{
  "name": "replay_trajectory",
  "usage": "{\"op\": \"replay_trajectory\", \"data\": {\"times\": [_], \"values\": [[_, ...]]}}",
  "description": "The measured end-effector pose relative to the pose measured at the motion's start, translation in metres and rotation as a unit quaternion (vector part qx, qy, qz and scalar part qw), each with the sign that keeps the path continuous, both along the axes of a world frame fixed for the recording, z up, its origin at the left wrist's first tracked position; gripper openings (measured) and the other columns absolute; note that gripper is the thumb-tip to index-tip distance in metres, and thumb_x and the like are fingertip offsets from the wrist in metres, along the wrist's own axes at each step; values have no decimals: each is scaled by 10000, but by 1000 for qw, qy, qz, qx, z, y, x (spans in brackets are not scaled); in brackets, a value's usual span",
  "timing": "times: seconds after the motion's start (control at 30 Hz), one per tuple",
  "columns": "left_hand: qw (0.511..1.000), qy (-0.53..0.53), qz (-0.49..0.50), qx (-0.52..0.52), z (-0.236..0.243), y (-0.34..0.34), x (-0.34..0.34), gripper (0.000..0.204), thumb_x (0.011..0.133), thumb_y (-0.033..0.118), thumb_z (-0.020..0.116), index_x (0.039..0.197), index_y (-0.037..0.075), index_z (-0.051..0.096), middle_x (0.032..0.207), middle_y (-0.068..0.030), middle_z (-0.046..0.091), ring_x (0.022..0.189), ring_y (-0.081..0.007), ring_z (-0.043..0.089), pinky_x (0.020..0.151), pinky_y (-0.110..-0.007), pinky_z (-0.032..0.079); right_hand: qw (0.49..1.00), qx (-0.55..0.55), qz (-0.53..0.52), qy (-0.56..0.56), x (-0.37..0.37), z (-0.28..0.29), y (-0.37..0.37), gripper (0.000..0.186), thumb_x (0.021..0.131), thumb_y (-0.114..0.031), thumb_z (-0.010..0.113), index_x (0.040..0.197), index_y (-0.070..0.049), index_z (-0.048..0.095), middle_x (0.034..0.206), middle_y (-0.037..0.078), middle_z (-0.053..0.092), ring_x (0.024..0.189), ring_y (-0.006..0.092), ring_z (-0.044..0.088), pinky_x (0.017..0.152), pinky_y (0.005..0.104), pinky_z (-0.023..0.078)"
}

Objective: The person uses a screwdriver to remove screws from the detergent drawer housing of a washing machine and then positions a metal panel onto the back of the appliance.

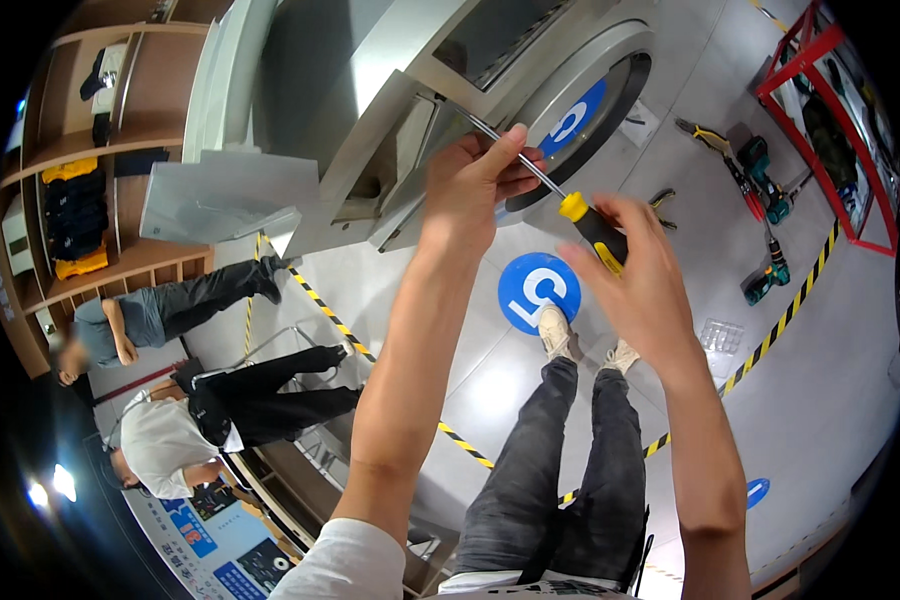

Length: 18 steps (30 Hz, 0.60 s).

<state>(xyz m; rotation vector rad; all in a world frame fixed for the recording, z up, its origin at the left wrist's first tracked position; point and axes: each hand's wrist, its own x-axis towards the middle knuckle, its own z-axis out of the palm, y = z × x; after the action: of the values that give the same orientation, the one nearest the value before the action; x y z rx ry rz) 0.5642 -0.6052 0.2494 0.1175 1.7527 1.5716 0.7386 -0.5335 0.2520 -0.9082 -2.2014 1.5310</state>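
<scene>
A long screwdriver (pixel 600 238) with a black and yellow handle slants across the middle of the view. My left hand (pixel 475 180) pinches its metal shaft between thumb and fingers. Around its handle, the thumb and fingers of my right hand (pixel 635 285) are loosely curled. The tip meets the corner of a rectangular opening in the front panel of a grey front-loading washing machine (pixel 370 60). Right of the opening is the machine's round door (pixel 605 100).
Pliers (pixel 662 207), cordless drills (pixel 767 280) and a red-framed rack (pixel 875 240) are on the floor at right. Black-and-yellow tape (pixel 785 325) crosses the floor. Two people (pixel 170 440) are at left, near wooden shelves (pixel 155 100). A grey panel (pixel 220 195) juts out beside the machine.
</scene>
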Motion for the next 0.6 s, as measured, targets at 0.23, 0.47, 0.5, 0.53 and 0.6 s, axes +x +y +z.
{"op": "replay_trajectory", "data": {"times": [0.23, 0.47, 0.5, 0.53, 0.6], "values": [[1000, 1, 3, -15, 8, 5, 5, 281, 865, 297, 651, 837, 23, 595, 763, -99, 667, 630, -129, 622, 629, -245, 517, 986, 95, 69, -119, -48, 21, 12, 239, 821, -211, 652, 871, -6, 541, 822, 148, 622, 812, 338, 603, 671, 407, 457], [983, -121, -38, 132, 2, -23, -10, 254, 926, 206, 554, 1068, -4, 576, 960, -115, 665, 876, -194, 651, 785, -290, 509, 979, -137, 89, -122, -51, 23, 16, 240, 852, -202, 623, 779, 24, 590, 744, 136, 627, 695, 242, 641, 616, 355, 465], [986, -115, -38, 118, 1, -23, -10, 250, 923, 204, 561, 1061, -4, 579, 954, -114, 667, 873, -195, 652, 781, -290, 509, 955, -253, 98, -117, -51, 17, 20, 248, 860, -205, 616, 780, 29, 601, 735, 134, 628, 673, 219, 646, 609, 344, 467], [985, -117, -17, 125, 1, -18, -9, 212, 905, 190, 592, 1004, 3, 596, 920, -116, 669, 801, -180, 652, 740, -277, 513, 938, -326, 95, -71, -51, 10, 25, 257, 872, -221, 606, 810, 28, 622, 690, 111, 630, 643, 152, 637, 601, 311, 469], [989, -88, 0, 122, -5, -17, -9, 194, 896, 192, 608, 962, 9, 604, 890, -113, 668, 742, -164, 639, 707, -269, 513, 960, -219, 118, -126, -58, 16, 29, 256, 866, -219, 615, 804, 30, 616, 680, 111, 629, 636, 144, 631, 604, 297, 473]]}}
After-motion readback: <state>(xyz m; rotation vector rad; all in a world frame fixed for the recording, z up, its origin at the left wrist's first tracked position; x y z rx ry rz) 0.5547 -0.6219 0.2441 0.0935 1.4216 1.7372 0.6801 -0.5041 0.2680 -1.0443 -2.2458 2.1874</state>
